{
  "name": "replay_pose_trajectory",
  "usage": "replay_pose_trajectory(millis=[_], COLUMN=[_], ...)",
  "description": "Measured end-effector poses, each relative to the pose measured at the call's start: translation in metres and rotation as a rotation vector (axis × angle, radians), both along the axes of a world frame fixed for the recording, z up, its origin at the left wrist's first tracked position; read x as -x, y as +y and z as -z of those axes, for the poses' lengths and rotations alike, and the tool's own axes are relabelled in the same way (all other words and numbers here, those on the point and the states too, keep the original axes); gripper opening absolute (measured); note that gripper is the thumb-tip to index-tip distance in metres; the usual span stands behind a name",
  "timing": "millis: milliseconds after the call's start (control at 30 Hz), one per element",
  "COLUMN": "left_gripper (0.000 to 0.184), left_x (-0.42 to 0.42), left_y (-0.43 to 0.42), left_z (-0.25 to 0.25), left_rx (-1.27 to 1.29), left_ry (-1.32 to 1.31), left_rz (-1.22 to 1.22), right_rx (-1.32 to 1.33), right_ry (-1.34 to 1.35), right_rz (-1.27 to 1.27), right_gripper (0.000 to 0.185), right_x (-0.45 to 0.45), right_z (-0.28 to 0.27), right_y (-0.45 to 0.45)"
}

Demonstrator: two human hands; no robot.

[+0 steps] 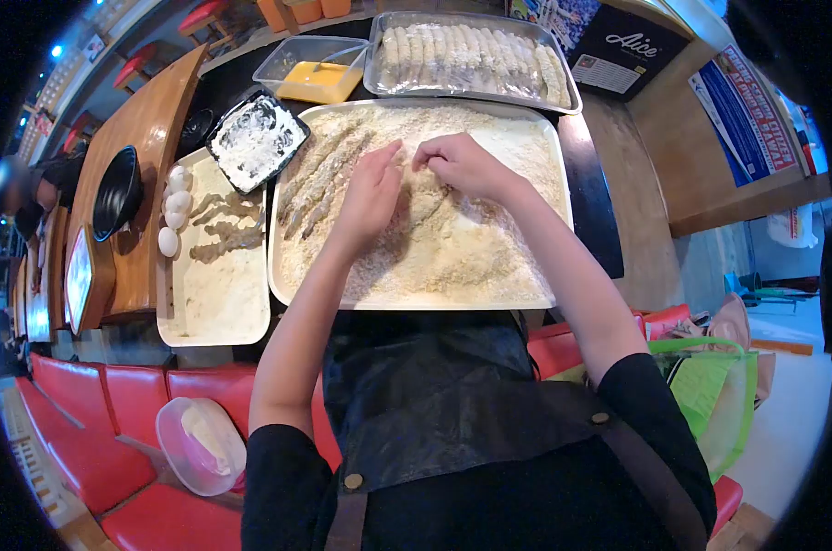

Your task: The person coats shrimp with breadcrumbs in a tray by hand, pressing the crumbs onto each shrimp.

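Both hands are over a large white tray (pixel 275 262) of pale breadcrumbs (pixel 480 262). My left hand (pixel 373 193) rests at the crumbs with its fingers stretched out, beside several long coated shrimp (pixel 319 170) lying on the tray's left side. My right hand (pixel 466 165) is closed, its fingers curled down toward the crumbs near the middle; whatever lies in its fingertips is hidden. Just below the right hand, a crumb-covered piece (pixel 427 204) shows partly between the two hands.
A clear container of yellow egg liquid (pixel 319 83) and a film-covered tray of breaded pieces (pixel 471 64) stand behind. Leftward are a black tray of white flour (pixel 255 138), a smaller tray (pixel 218 308) with uncoated shrimp (pixel 227 234) and eggs (pixel 168 241), and a black bowl (pixel 119 193).
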State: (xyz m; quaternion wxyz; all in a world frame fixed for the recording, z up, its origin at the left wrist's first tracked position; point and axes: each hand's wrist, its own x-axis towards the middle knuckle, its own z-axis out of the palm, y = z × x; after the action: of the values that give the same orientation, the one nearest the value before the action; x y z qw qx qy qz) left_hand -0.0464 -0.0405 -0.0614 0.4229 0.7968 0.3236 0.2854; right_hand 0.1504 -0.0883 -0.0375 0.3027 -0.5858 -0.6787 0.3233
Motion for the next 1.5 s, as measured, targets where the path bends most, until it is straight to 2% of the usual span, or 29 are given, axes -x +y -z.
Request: replay_pose_trajectory(millis=[200, 233, 300, 400, 433, 500, 567, 733, 867, 1067, 1133, 1233, 1333, 1500], left_gripper=[0.050, 0.049, 0.047, 0.044, 0.042, 0.038, 0.031, 0.021, 0.024, 0.031, 0.032, 0.032, 0.027, 0.021], left_x=[-0.019, -0.018, -0.011, 0.012, 0.017, 0.025, 0.028, 0.026, 0.029, 0.038, 0.039, 0.041, 0.046, 0.050], left_y=[-0.013, -0.015, -0.023, -0.030, -0.034, -0.042, -0.045, -0.047, -0.048, -0.053, -0.052, -0.042, -0.036, -0.035], left_z=[-0.015, -0.019, -0.026, -0.027, -0.026, -0.021, -0.013, -0.002, -0.007, -0.010, -0.017, -0.018, -0.020, -0.004], left_rx=[0.501, 0.439, 0.320, -0.166, -0.186, -0.224, -0.273, -0.398, -0.357, -0.229, -0.214, -0.380, -0.282, -0.306], left_ry=[-0.178, -0.169, -0.148, 0.039, 0.082, 0.166, 0.130, 0.090, 0.120, 0.174, 0.211, 0.119, 0.143, 0.163], left_rz=[0.204, 0.199, 0.193, 0.118, 0.111, 0.088, 0.045, 0.022, 0.036, 0.117, 0.164, 0.102, 0.144, 0.129], right_rx=[0.018, 0.034, -0.125, -0.332, -0.399, -0.352, -0.282, -0.329, -0.367, -0.105, -0.183, -0.246, -0.311, -0.320], right_ry=[-0.020, -0.025, -0.063, -0.163, -0.206, -0.160, -0.170, -0.200, -0.187, -0.191, -0.193, -0.165, -0.136, -0.126], right_rz=[0.092, 0.092, 0.064, -0.025, -0.065, -0.069, -0.093, -0.091, -0.024, -0.038, -0.039, 0.018, 0.067, 0.107], right_gripper=[0.022, 0.023, 0.028, 0.036, 0.039, 0.035, 0.031, 0.030, 0.028, 0.025, 0.027, 0.025, 0.020, 0.012], right_x=[-0.019, -0.020, -0.017, -0.006, 0.000, 0.008, 0.016, 0.017, 0.023, 0.020, 0.017, 0.016, 0.012, 0.010], right_z=[0.000, -0.001, -0.003, -0.008, -0.009, 0.000, 0.003, 0.021, 0.013, -0.007, -0.006, -0.005, 0.004, 0.017], right_y=[-0.047, -0.053, -0.065, -0.073, -0.070, -0.066, -0.063, -0.061, -0.068, -0.084, -0.086, -0.087, -0.088, -0.091])
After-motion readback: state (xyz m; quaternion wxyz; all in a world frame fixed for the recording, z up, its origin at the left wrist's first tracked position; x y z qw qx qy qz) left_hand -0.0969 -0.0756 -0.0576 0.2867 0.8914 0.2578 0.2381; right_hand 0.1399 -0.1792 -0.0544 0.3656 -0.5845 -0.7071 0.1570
